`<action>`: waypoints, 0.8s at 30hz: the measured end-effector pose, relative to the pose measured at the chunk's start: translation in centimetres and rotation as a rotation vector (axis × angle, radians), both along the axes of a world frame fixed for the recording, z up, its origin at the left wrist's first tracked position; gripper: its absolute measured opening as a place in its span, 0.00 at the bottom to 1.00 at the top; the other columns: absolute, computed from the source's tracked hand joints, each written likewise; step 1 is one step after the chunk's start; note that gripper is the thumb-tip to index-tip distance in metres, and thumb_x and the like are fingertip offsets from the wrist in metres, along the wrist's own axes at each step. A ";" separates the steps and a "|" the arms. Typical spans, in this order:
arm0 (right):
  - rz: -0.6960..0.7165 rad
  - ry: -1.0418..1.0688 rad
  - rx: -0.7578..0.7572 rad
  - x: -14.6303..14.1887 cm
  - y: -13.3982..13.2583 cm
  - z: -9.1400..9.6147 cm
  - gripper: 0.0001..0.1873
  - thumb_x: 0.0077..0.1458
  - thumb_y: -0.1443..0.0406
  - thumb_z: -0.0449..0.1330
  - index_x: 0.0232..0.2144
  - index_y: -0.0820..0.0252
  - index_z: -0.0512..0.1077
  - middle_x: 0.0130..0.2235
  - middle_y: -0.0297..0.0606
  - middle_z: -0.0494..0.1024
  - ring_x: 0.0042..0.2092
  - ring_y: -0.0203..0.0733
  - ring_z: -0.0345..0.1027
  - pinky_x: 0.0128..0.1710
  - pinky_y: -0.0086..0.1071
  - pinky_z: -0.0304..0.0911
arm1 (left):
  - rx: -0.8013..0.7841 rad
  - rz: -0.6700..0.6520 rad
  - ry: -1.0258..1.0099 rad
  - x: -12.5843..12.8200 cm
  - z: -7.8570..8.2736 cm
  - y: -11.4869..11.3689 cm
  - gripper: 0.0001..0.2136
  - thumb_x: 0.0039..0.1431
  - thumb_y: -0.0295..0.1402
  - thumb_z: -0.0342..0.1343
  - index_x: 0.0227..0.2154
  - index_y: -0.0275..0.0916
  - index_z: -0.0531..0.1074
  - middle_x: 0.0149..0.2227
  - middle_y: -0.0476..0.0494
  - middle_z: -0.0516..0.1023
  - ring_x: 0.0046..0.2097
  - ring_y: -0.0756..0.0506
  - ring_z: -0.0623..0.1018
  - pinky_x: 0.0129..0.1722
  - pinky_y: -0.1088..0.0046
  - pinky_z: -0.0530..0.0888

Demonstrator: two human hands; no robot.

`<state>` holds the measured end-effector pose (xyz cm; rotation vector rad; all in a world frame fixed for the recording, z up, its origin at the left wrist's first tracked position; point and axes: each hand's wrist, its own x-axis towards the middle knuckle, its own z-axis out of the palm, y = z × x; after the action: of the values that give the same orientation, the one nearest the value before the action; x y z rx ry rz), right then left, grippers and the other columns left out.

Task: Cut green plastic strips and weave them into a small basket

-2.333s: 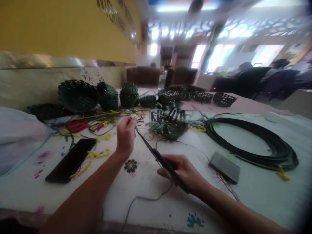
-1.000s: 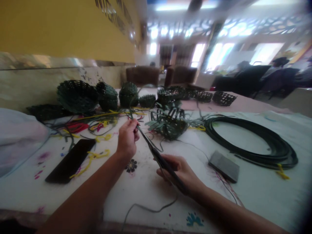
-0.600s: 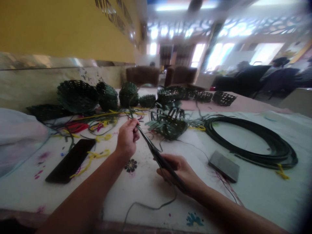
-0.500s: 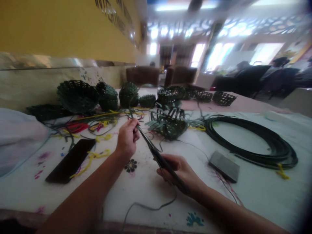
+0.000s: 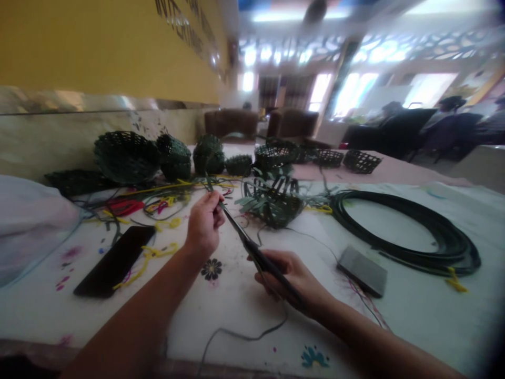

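My left hand (image 5: pixel 204 223) is closed in a pinch on a narrow dark green strip (image 5: pixel 209 182), whose end sticks up past the fingers. My right hand (image 5: pixel 294 276) grips the dark handles of a pair of scissors (image 5: pixel 253 250). Their blades point up and left, with the tips at the left fingertips, by the strip. Whether the blades touch the strip is too small to tell. Just beyond the hands sits a partly woven dark green basket (image 5: pixel 278 202) with loose strip ends standing out. A thin cord (image 5: pixel 236 332) curves over the cloth below my right hand.
Several finished woven baskets (image 5: pixel 126 158) line the back. To the right lie a coil of dark strip (image 5: pixel 434 258) and a grey block (image 5: pixel 363 271). A black phone (image 5: pixel 114 260), yellow ties (image 5: pixel 148 255), a red bundle (image 5: pixel 124 206) and a whitish plastic bag (image 5: pixel 35 226) are at left.
Both hands and the scissors stay almost in place. The strip end beyond my left fingers has shifted slightly left, and its arc toward the back is no longer clear.
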<state>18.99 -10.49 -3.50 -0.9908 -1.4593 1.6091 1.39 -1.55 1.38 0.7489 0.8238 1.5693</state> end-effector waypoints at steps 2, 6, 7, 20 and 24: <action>0.011 0.027 0.003 0.0 0.1 0.0 0.19 0.50 0.53 0.67 0.30 0.63 0.69 0.23 0.27 0.61 0.21 0.27 0.51 0.19 0.23 0.49 | 0.011 0.014 -0.001 0.0 -0.1 0.0 0.12 0.64 0.27 0.51 0.23 0.34 0.67 0.15 0.57 0.55 0.14 0.59 0.53 0.13 0.84 0.49; 0.071 0.083 0.011 0.3 0.3 -0.1 0.20 0.49 0.53 0.67 0.34 0.64 0.70 0.21 0.26 0.61 0.21 0.28 0.52 0.19 0.24 0.48 | 0.029 0.021 -0.002 0.0 -0.2 0.0 0.12 0.64 0.27 0.51 0.23 0.34 0.67 0.16 0.57 0.56 0.14 0.59 0.52 0.13 0.84 0.49; 0.083 0.089 0.013 0.3 0.3 -0.1 0.21 0.49 0.53 0.67 0.36 0.65 0.71 0.21 0.26 0.62 0.21 0.28 0.53 0.19 0.24 0.48 | 0.030 0.022 0.000 -0.1 -0.2 0.1 0.12 0.64 0.27 0.51 0.23 0.34 0.67 0.16 0.57 0.56 0.14 0.59 0.52 0.13 0.84 0.49; 0.005 0.025 -0.070 -0.3 0.0 1.5 0.14 0.44 0.61 0.65 0.31 0.61 0.67 0.20 0.24 0.61 0.20 0.27 0.53 0.19 0.24 0.51 | -0.013 -0.017 0.003 -0.3 -0.2 0.5 0.12 0.63 0.26 0.51 0.23 0.34 0.67 0.15 0.58 0.55 0.14 0.59 0.51 0.13 0.84 0.48; -0.007 0.016 -0.061 -0.3 0.2 1.4 0.13 0.44 0.62 0.65 0.29 0.60 0.65 0.20 0.24 0.61 0.20 0.27 0.52 0.19 0.24 0.49 | -0.013 -0.027 0.017 0.2 -0.5 0.2 0.11 0.63 0.27 0.52 0.23 0.34 0.68 0.15 0.57 0.56 0.14 0.58 0.53 0.13 0.84 0.49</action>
<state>18.73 -10.31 -2.11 -1.0136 -1.4020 1.6616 1.59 -1.34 0.86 0.7616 0.8319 1.5337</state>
